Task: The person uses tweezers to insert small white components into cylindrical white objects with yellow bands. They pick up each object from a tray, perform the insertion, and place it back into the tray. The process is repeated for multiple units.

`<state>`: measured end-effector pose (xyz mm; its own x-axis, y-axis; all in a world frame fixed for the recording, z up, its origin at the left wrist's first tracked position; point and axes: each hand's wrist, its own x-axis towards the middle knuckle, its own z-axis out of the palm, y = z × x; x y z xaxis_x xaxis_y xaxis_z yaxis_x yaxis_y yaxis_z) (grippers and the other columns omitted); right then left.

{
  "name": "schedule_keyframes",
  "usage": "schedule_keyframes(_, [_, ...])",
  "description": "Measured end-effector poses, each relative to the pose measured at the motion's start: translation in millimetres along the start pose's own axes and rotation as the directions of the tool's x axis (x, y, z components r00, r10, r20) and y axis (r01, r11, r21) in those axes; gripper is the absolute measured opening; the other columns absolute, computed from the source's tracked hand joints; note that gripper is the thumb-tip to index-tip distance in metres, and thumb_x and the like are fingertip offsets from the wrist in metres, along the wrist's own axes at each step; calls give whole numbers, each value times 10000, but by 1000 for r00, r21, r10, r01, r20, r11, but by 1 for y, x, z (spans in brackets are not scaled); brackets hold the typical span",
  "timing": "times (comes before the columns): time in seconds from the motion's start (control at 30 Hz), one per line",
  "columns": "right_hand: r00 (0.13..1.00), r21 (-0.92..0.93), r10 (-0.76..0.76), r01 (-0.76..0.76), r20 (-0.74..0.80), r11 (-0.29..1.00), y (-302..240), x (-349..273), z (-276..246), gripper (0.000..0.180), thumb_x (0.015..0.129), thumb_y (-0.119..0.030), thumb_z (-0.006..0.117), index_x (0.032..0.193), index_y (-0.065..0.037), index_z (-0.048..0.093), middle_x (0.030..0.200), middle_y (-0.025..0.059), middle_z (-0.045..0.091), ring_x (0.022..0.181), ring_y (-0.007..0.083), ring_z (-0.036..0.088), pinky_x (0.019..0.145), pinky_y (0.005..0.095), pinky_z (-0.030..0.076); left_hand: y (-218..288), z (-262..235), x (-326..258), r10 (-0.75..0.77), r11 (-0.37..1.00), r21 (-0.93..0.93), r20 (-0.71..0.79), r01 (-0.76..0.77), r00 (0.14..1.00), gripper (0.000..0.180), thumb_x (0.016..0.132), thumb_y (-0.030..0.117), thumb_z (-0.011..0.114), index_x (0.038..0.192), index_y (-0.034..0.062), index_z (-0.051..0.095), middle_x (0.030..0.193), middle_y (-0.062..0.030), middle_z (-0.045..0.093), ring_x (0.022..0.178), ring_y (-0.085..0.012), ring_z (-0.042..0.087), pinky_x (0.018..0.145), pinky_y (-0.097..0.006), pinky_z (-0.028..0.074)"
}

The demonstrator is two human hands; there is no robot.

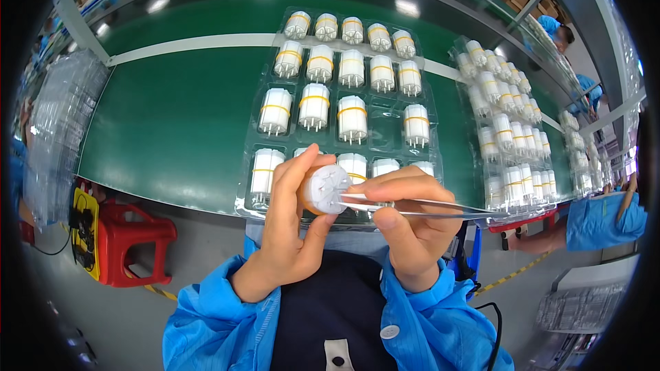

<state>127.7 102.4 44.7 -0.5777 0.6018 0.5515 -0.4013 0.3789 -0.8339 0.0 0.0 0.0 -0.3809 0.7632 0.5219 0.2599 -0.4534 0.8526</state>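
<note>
A white cylindrical part (pixel 327 188) with a round end face is pinched between the fingers and thumb of my left hand (pixel 280 240), its end tilted up toward me. Some orange shows along its side. My right hand (pixel 421 228) grips a pair of metal tweezers (pixel 447 207), whose tips reach the end face of the part. Whether the tips hold anything is too small to tell. Just beyond both hands lies a clear plastic tray (pixel 385 126) with rows of white pronged cylinders (pixel 352 119), each with a yellow band. My hands hide some of its nearest row.
More filled trays of white cylinders (pixel 507 130) stand to the right on the green table (pixel 165 110). Stacked clear trays (pixel 58 130) are at the left end. A red stool (pixel 134 240) is on the floor at left. Other people in blue work farther off.
</note>
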Motion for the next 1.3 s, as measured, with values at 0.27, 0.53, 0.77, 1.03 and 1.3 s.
schedule_keyframes(0.27, [998,2,-10,10,-56,1000,-1,1,4,172,834,-15,707,989,55,677,902,163,700,823,197,668,716,281,518,-4,9,4,220,928,334,-128,-167,967,626,669,-153,629,1268,-19,506,1263,-216,535,1116,-363,517,959,-421,405])
schedule_keyframes(0.53, [999,-21,-32,31,-37,999,5,4,7,163,831,-11,708,977,56,681,899,162,701,817,207,677,723,291,525,-4,-1,5,257,850,485,-39,-207,966,600,711,-123,629,1284,-25,480,1262,-197,533,1145,-339,481,983,-411,384])
schedule_keyframes(0.77, [998,72,-21,25,-52,997,10,4,9,132,835,-7,700,956,44,691,875,158,707,808,205,683,713,291,533,-2,-5,7,255,831,513,-8,-214,967,563,746,-88,647,1284,-35,491,1244,-196,535,1134,-335,481,980,-408,390])
schedule_keyframes(1.03, [999,9,-46,46,-11,999,12,7,6,102,841,3,689,937,39,689,867,156,708,781,205,685,686,287,533,2,-7,8,192,857,489,-9,-164,981,579,693,-70,666,1257,-48,537,1199,-196,545,1101,-333,489,951,-405,401])
schedule_keyframes(1.3, [995,-160,-65,75,70,984,2,14,5,101,812,-4,713,904,27,687,835,151,696,741,210,677,649,290,527,3,-8,9,236,821,532,18,-209,972,560,691,-48,664,1238,-44,549,1183,-199,560,1075,-355,501,938,-423,405])
